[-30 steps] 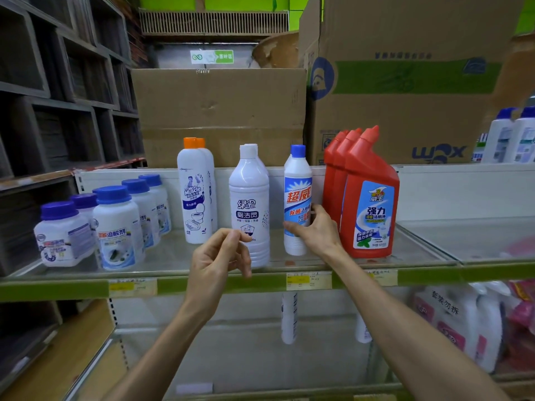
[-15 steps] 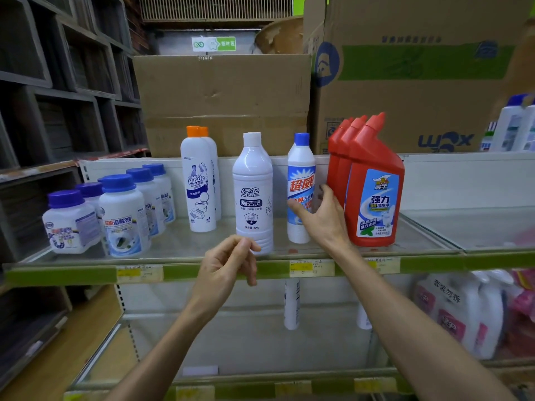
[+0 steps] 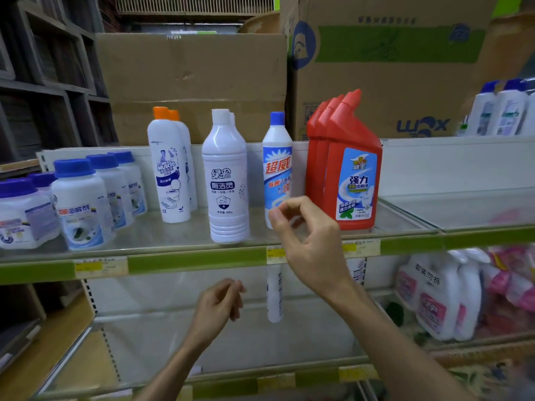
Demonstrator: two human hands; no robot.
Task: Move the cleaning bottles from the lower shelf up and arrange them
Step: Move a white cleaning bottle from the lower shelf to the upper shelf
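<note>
Bottle [image 3: 274, 296] stands upright on the lower shelf [image 3: 231, 337], below and between the hands, nearer the left hand [image 3: 217, 308] just beside it with fingers loosely curled and empty, while the right hand [image 3: 307, 241] hangs empty above, fingers curled.

There is one view only, from a wide-angle camera worn on the person's head, facing forward and slightly down at a shop rack from close range. The upper shelf [image 3: 202, 260] runs across the middle of the picture at about eye level, with the lower shelf [image 3: 260, 380] beneath it seen from above and cardboard boxes [image 3: 191, 79] filling the top. Both forearms reach in from the bottom edge, and straight lines bow towards the borders.
</note>
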